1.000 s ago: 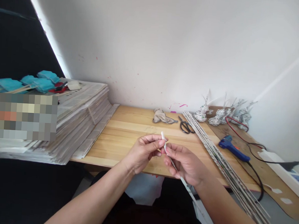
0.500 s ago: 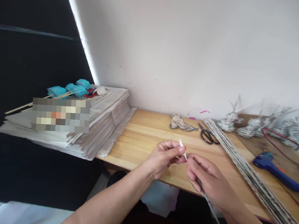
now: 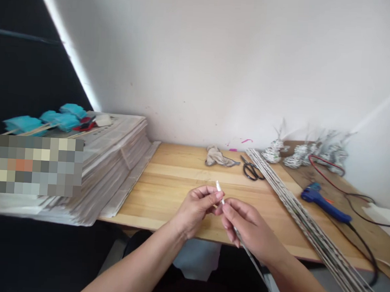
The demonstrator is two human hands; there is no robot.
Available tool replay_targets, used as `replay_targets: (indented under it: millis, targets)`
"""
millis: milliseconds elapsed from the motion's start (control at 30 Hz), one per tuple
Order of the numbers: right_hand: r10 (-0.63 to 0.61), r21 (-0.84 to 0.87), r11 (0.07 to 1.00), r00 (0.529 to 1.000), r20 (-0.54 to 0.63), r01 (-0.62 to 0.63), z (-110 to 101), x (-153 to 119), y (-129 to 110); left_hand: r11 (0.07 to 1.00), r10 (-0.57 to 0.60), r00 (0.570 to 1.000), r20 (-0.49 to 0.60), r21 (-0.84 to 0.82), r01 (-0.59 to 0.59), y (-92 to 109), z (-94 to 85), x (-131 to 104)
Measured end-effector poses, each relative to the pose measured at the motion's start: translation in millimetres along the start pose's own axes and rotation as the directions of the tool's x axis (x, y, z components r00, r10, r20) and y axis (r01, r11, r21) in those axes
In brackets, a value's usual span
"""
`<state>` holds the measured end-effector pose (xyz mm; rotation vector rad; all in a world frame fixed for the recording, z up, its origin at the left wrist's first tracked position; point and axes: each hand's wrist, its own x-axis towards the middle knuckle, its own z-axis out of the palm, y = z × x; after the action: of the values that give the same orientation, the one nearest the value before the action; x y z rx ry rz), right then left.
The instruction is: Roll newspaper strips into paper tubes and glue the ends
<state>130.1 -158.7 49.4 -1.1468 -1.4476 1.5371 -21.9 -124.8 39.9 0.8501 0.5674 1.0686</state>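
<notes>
My left hand (image 3: 194, 207) is closed, pinching the white tip (image 3: 218, 186) of a thin rolled-paper tube between thumb and fingers. Close beside it, my right hand (image 3: 249, 226) grips the same rolled-paper tube (image 3: 252, 260) just below that tip. The tube's long grey part runs under my right palm and slants down past the table's front edge. Both hands hover over the front of the wooden table (image 3: 169, 184). Part of the tube is hidden by my fingers.
A tall newspaper stack (image 3: 128, 148) stands left, with blue packets (image 3: 64, 121) and sticks on top. Toward the back lie a crumpled cloth (image 3: 219, 157) and black scissors (image 3: 252, 170). Rightward are paper tubes (image 3: 290, 207), woven paper figures (image 3: 300, 157) and a blue glue gun (image 3: 326, 204).
The view has turned right, so the whole scene sits further left and more of the glue gun's cable shows. Both hands keep nearly the same grip on the rolled-paper tube.
</notes>
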Motion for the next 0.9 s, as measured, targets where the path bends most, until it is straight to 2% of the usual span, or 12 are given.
replay_targets:
  millis: [167,400,533,600,700,800,900]
  targets:
    - [0.032,0.131,0.991,0.999,-0.012,-0.03,-1,5,0,0.999,-0.027,1.0,-0.003,0.019,0.027,-5,1.2,1]
    - [0.097,0.392,0.911,0.991,0.091,-0.125,-8,9,4,0.999,-0.023,1.0,0.0,0.028,0.023,-5,-0.4,5]
    - [0.117,0.436,0.888,0.988,0.1,-0.149,-9,10,8,0.999,-0.036,0.999,0.024,0.038,0.035,-9,-0.7,5]
    - [0.109,0.387,0.912,0.99,0.094,-0.138,-9,8,10,0.999,-0.035,0.999,0.006,0.039,0.035,-7,-3.7,6]
    - [0.095,0.24,0.963,0.99,0.108,-0.119,-13,-2,16,1.0,0.029,0.991,-0.13,0.001,-0.03,7,-16.5,12]
    - [0.132,0.029,0.99,0.985,0.113,-0.136,-24,-22,21,0.986,0.113,0.956,-0.27,-0.088,-0.141,33,-37.2,20]
    - [0.201,-0.173,0.967,0.977,0.074,-0.186,-43,-47,23,0.959,0.187,0.895,-0.404,-0.124,-0.257,54,-55.5,24]
